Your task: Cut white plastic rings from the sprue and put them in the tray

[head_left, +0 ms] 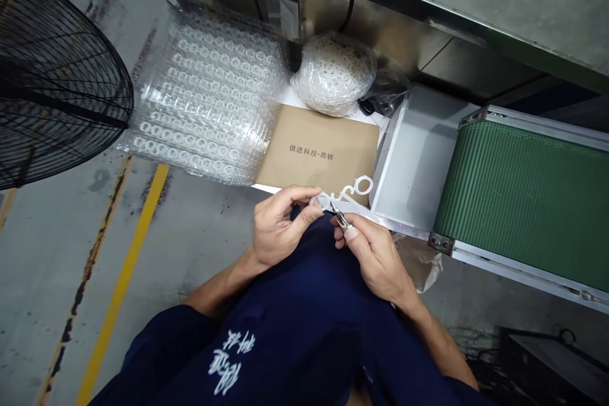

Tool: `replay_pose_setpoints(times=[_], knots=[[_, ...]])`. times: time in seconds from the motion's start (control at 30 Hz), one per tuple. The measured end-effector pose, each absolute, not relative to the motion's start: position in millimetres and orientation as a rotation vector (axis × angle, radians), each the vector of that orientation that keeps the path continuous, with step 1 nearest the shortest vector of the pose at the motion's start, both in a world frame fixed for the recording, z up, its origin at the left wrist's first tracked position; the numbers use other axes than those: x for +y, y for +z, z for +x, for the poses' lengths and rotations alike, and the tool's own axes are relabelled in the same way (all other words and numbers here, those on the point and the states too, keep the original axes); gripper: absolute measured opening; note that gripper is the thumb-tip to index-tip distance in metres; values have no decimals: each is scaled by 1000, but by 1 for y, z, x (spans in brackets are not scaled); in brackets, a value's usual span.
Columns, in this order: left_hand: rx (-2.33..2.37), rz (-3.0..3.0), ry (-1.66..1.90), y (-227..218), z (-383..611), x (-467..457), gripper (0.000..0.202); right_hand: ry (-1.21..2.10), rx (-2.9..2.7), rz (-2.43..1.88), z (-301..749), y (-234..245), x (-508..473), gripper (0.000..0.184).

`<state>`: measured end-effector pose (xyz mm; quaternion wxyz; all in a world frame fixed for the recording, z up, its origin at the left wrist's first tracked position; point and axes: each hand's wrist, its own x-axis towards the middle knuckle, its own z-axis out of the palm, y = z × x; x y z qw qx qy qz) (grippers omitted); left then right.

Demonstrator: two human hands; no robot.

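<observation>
Between thumb and fingers, my left hand [280,225] pinches one ring of a white plastic moulded piece [350,191]. The piece has a ring at each end, joined by a thin curved runner, and its far ring points up and to the right. My right hand [375,250] is closed around small cutting pliers [341,217]. The tips of the pliers are at the runner, close beside the ring in my left hand. Whether the jaws have closed on the plastic is too small to tell. Both hands are just above the near edge of a brown cardboard box [328,133].
Clear plastic trays [209,95] filled with rows of white rings are stacked at left. A bag of white rings [335,73] lies behind the cardboard. To the right are a grey-white bin [423,152] and a green conveyor belt [528,196]. A black fan [57,76] stands far left.
</observation>
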<state>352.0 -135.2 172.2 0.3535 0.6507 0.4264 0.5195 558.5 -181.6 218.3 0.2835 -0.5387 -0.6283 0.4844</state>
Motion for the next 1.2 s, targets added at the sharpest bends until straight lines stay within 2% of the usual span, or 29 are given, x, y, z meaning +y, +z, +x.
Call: replay_pose_setpoints(times=[1.2], knots=[[1066, 1692, 1330, 171, 349, -131, 39, 1318, -1653, -1479, 556, 218, -175, 26]])
